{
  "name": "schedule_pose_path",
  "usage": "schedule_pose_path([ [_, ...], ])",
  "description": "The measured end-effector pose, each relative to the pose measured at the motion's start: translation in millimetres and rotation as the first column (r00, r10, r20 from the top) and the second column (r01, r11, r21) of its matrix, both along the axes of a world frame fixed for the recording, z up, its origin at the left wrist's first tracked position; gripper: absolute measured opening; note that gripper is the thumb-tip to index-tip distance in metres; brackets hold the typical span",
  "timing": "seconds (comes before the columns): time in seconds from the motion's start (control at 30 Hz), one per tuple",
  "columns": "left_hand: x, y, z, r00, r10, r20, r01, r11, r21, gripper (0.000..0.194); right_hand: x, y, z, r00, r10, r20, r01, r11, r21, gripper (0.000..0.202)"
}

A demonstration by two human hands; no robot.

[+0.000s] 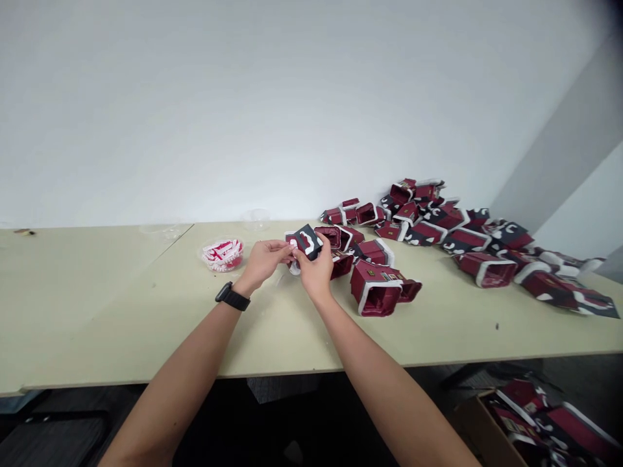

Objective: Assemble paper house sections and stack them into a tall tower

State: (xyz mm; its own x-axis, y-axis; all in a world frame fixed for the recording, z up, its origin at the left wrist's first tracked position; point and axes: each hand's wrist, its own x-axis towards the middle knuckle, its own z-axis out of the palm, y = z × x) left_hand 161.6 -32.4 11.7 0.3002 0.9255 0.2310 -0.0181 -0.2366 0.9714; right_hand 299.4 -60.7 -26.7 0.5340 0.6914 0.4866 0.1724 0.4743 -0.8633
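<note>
My right hand (317, 267) is closed around a small toy house (306, 240) with a dark, white-edged roof and dark red walls. The house is held tilted above the table. From the left, my left hand (267, 261) reaches in with its fingertips pinched together at the house's side. Something small and white shows at those fingertips, too small to name. A black watch (232, 297) is on my left wrist. Just left of my left hand stands a clear plastic bowl (222, 267) of small red and white pieces.
Several similar dark red houses (377, 288) lie on their sides across the table's right half (438, 324). Clear lids (256, 219) sit near the wall. Below the right edge, a cardboard box (487, 431) holds more houses.
</note>
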Motion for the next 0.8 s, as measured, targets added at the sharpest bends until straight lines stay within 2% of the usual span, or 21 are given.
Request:
schedule_pose_path([
  [0.17, -0.7, 0.5, 2.6, 1.000, 0.017, 0.015, -0.017, 1.000, -0.022, 0.044, -1.1, 0.2, -1.9, 0.999, 0.006, 0.043, -0.006, 1.000, -0.001, 0.062],
  [0.33, -1.3, -2.8, 6.8, 0.998, -0.041, 0.055, 0.046, 0.995, -0.087, 0.041, 1.1, 1.9, -3.8, 0.998, 0.017, 0.057, -0.017, 1.000, 0.004, 0.061],
  [0.53, -1.4, -4.8, 7.9, 0.992, -0.086, 0.091, 0.094, 0.991, -0.093, 0.045, 2.1, 4.4, -6.1, 0.998, 0.031, 0.048, -0.033, 0.999, 0.025, 0.062],
  [0.8, -0.3, -1.7, 4.8, 0.997, -0.069, 0.043, 0.071, 0.995, -0.064, 0.046, 1.0, 5.9, -7.9, 0.999, 0.040, 0.015, -0.041, 0.999, 0.030, 0.059],
])
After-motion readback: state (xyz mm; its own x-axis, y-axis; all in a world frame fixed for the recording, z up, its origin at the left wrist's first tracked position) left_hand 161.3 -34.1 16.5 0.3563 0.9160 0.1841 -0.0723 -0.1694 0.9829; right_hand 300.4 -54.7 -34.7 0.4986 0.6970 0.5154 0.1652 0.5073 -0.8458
